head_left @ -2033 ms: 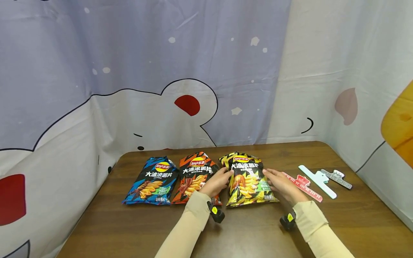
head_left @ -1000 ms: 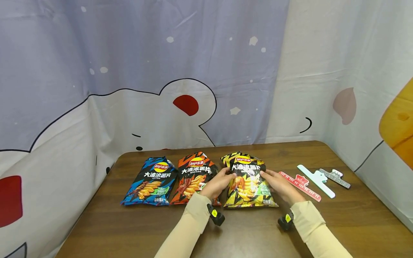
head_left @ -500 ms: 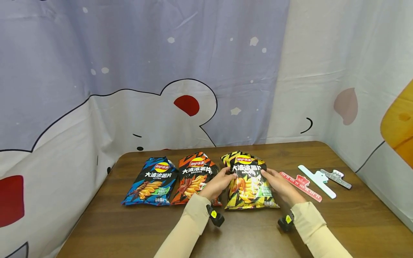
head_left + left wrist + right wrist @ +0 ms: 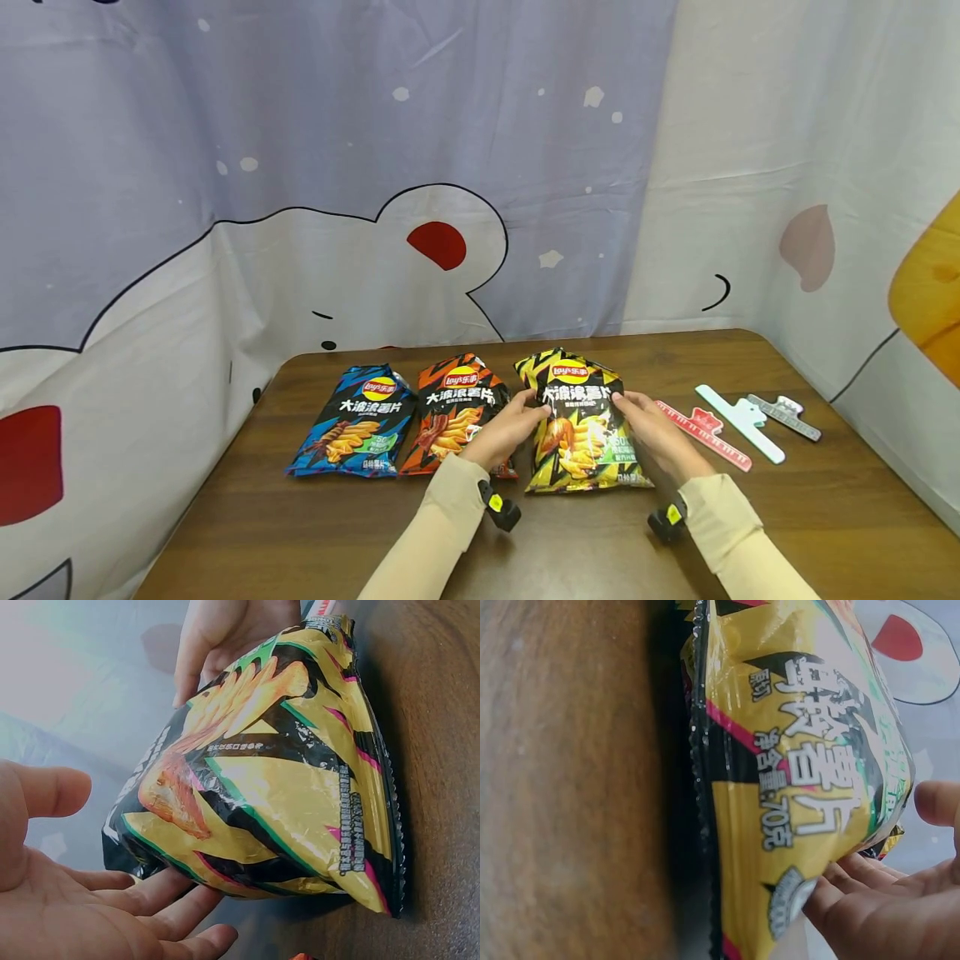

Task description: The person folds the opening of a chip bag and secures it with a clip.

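A yellow and black chip bag [image 4: 576,446] is between my two hands, its printed front facing up and its lower seam toward me. My left hand [image 4: 506,432] lies along its left side. In the left wrist view, nearly straight fingers [image 4: 154,896] reach under the bag's edge, while the thumb stands apart from it. My right hand [image 4: 663,437] is at the opposite side. The right wrist view shows its fingers [image 4: 840,889] against the bag's side and underside, with the thumb [image 4: 937,802] close to the wrapper.
Left of the yellow bag lie an orange chip bag [image 4: 453,417] and a blue chip bag [image 4: 356,429]. To the right are a red clip [image 4: 705,433], a mint clip [image 4: 741,421] and a grey clip [image 4: 783,415]. A printed curtain [image 4: 570,167] hangs behind the wooden table [image 4: 300,533].
The yellow bag's bottom edge has shifted slightly toward me, and its top sits a little higher. Both hands have stayed at its sides. The other bags and clips keep their places.
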`<state>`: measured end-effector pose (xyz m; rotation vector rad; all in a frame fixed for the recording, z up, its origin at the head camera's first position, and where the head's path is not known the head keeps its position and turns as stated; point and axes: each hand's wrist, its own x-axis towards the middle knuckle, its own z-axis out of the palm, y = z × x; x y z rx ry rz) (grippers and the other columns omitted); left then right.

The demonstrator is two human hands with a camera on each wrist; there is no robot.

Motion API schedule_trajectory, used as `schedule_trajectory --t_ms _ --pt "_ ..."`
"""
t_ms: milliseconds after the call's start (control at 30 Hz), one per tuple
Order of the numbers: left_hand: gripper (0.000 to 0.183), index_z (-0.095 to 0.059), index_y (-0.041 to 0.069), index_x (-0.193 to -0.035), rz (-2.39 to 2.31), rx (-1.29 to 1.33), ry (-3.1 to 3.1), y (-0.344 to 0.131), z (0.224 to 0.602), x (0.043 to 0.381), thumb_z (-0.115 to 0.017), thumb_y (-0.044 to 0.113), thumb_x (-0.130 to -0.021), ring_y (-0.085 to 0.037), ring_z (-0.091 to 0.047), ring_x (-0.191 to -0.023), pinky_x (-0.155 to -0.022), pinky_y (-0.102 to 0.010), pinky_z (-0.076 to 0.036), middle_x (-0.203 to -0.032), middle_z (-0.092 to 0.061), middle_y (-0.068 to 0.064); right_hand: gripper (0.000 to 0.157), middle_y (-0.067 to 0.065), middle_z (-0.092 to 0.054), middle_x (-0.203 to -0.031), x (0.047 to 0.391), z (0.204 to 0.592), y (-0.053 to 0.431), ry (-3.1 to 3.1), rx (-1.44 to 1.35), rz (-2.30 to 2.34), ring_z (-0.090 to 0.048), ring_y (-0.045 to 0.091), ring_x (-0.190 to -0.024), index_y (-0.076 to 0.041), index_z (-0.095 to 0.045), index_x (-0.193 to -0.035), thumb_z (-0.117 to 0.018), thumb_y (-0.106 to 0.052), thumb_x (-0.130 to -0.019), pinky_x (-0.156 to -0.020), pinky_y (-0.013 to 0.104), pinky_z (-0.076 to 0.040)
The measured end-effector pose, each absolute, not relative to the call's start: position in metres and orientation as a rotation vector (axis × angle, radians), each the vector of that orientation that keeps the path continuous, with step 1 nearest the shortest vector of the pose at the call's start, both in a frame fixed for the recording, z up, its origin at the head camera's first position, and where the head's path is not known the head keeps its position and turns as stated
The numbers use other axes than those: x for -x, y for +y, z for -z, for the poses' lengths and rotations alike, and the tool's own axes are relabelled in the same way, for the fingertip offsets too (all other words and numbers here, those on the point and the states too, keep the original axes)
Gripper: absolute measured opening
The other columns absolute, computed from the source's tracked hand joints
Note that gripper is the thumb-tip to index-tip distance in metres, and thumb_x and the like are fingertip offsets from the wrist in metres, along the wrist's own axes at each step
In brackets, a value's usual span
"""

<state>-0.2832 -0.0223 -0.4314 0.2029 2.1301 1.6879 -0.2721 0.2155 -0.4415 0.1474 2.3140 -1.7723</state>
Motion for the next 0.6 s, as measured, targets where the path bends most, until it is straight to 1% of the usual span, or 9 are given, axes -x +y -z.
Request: schedule_trajectory --t_ms 100,233,367,600 --pt "0.064 -0.022 0.013 -0.153 -1.683 -0.209 2.138 -0.0230 0.4303 0.2816 -0.049 0.036 -0.100 -0.039 -0.036 -0.137 -0.109 -0.056 -0.031 -0.143 -0.039 -0.021 0.071 0.035 -0.020 -0.150 0.2715 0.4413 0.2147 2.308 -0.150 1.815 -0.020 0.048 -0.141 0.012 -0.013 -0.147 -0.038 -0.038 -0.103 -0.115 0.054 -0.021" --pt "0.065 -0.022 0.013 -0.153 -1.685 -0.216 2.138 -0.0238 0.4293 0.2795 -0.050 0.036 -0.099 -0.039 -0.037 -0.136 -0.109 -0.056 -0.031 -0.142 -0.041 -0.020 0.068 0.036 -0.017 -0.150 0.2704 0.4404 0.2147 2.268 -0.143 1.874 -0.016 0.049 -0.141 0.013 -0.013 -0.146 -0.037 -0.035 -0.104 -0.116 0.055 -0.019" --pt "0.065 -0.022 0.014 -0.153 -1.683 -0.223 2.140 -0.0247 0.4281 0.2775 -0.050 0.037 -0.099 -0.038 -0.038 -0.136 -0.109 -0.056 -0.032 -0.143 -0.042 -0.019 0.068 0.035 -0.015 -0.151 0.2680 0.4400 0.2158 2.245 -0.132 1.896 -0.014 0.049 -0.142 0.011 -0.013 -0.146 -0.036 -0.037 -0.104 -0.116 0.055 -0.017" --pt "0.066 -0.023 0.013 -0.152 -1.687 -0.220 2.175 -0.0241 0.4289 0.2754 -0.052 0.038 -0.098 -0.037 -0.042 -0.133 -0.107 -0.056 -0.034 -0.138 -0.047 -0.018 0.070 0.032 -0.019 -0.151 0.2645 0.4408 0.2151 2.265 -0.156 1.909 -0.019 0.046 -0.142 0.007 -0.015 -0.148 -0.038 -0.041 -0.103 -0.116 0.056 -0.018"
